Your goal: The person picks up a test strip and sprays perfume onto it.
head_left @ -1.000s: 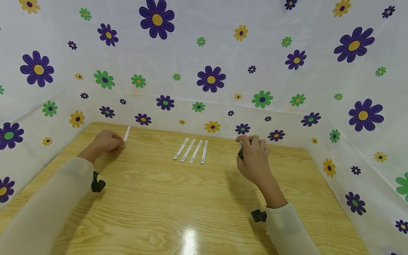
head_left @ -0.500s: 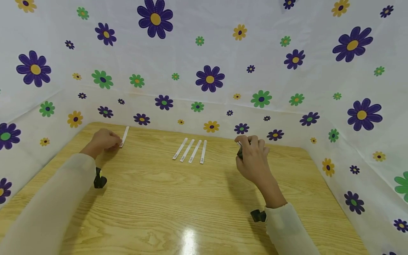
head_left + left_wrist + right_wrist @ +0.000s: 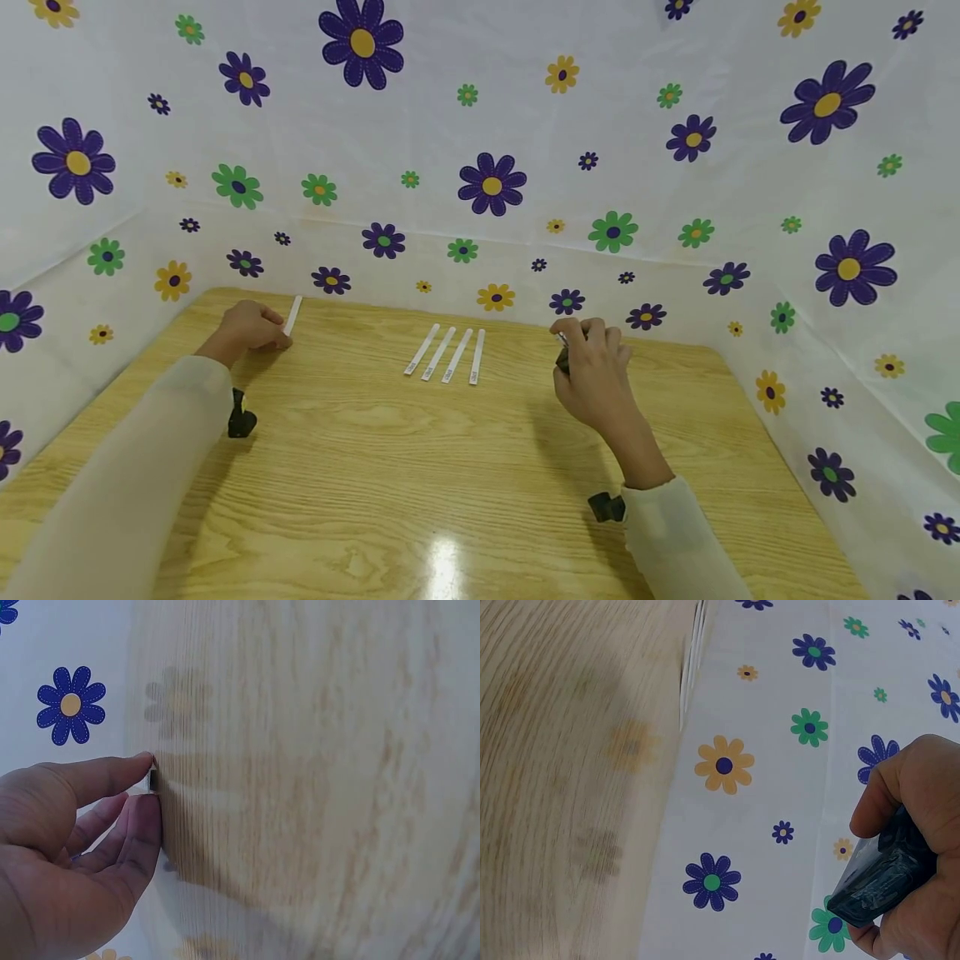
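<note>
My left hand (image 3: 251,325) is at the back left of the table, thumb and fingers pinching the near end of a narrow white paper strip (image 3: 294,313). In the left wrist view only a small end of that strip (image 3: 152,780) shows between the fingertips. My right hand (image 3: 596,367) is raised over the table's right side, gripping a small dark glass bottle (image 3: 885,877). In the head view my index finger is bent over the bottle's silvery top, and the palm hides most of its body. Several more white strips (image 3: 438,353) lie side by side between the hands, small printed marks at their near ends.
The wooden table (image 3: 390,483) runs back to a white flowered cloth (image 3: 420,125), which rises behind it and at both sides. A black wrist camera (image 3: 242,417) sits under the left cuff, and a second black wrist camera (image 3: 606,507) is at the right cuff.
My left fingers have shifted slightly on the strip and now cover its near end, while the left forearm has moved a little forward and right. The right hand keeps its place with the bottle.
</note>
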{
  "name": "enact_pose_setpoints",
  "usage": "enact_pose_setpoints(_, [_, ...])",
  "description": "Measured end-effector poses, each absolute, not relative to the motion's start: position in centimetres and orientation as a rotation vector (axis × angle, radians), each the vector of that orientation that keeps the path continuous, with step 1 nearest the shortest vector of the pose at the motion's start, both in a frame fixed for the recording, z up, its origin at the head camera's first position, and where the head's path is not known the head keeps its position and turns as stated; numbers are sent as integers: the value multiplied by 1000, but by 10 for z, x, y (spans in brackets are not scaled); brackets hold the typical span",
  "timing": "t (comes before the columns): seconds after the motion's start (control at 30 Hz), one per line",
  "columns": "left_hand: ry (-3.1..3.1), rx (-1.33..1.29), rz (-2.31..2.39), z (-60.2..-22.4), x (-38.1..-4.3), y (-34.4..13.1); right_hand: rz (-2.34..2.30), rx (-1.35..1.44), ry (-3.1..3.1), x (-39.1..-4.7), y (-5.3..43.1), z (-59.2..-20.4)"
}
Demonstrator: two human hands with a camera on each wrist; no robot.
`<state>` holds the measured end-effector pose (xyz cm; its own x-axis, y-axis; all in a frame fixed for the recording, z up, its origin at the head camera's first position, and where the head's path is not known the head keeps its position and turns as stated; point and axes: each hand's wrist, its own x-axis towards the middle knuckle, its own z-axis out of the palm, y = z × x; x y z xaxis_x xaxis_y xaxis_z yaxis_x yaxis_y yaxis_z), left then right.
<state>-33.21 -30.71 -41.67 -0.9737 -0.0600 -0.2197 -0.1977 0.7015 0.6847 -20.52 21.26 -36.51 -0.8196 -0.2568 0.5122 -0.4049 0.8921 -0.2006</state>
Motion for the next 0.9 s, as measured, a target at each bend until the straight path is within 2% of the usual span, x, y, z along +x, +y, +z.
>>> enact_pose_setpoints(0.5, [2782, -201, 1037, -418, -329, -308, 419, 476, -2582, -205, 212, -366])
enact_pose_setpoints(0.9, [2647, -210, 1218, -421, -329, -310, 420, 476, -2578, -206, 211, -366])
